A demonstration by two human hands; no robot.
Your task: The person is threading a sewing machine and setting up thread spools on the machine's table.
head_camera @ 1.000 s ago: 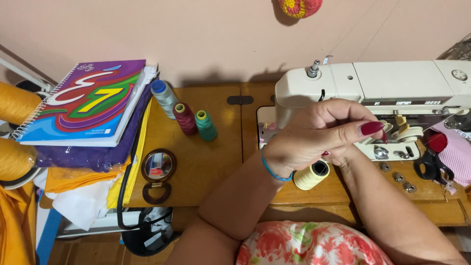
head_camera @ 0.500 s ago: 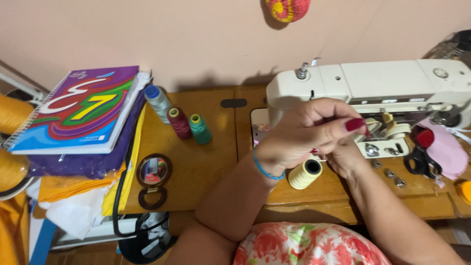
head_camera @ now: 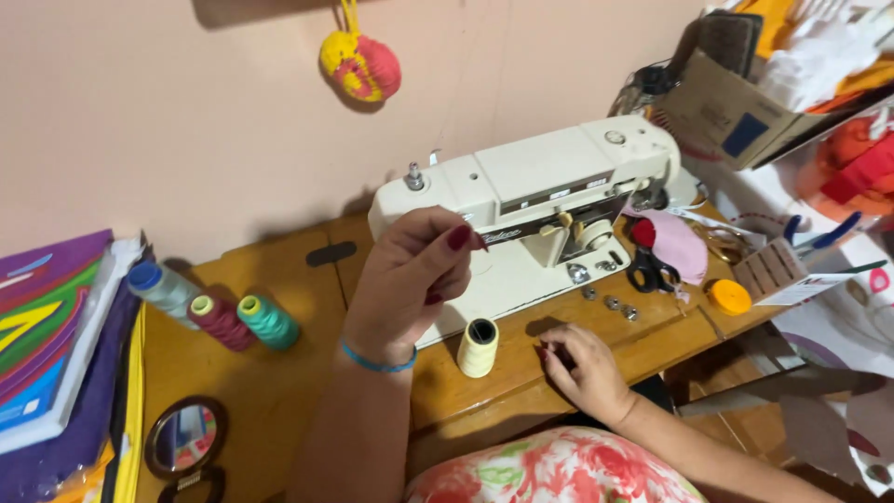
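While the cream thread spool [head_camera: 478, 346] stands upright on the wooden table [head_camera: 279, 391], just in front of the white sewing machine [head_camera: 531, 200], my left hand [head_camera: 410, 279] is raised above and to its left, between me and the machine's arm. Thumb and fingertips are pinched tight together. I judge this to be thread handling, though any strand between them is too fine to make out. My right hand [head_camera: 582, 373] rests on the table edge just right of the spool, near it but not touching. Its fingers are curled under, and I cannot tell whether they hold anything. Work of this kind would call for a steady pinch and a spool that stays standing.

Further left on the table lie three more spools close together: a blue one [head_camera: 160, 287], a maroon one [head_camera: 219, 321] and a green one [head_camera: 267, 321]. A small round mirror [head_camera: 184, 438] sits near the front edge, and a bright notebook [head_camera: 37, 326] at the far left. To the right of the machine are black-handled scissors [head_camera: 649, 270], a pink piece of fabric [head_camera: 675, 242] and an orange lid [head_camera: 729, 296]. A yellow-and-red ball [head_camera: 361, 63] hangs on the pale wall, and a cardboard box [head_camera: 736, 102] stands at the upper right.
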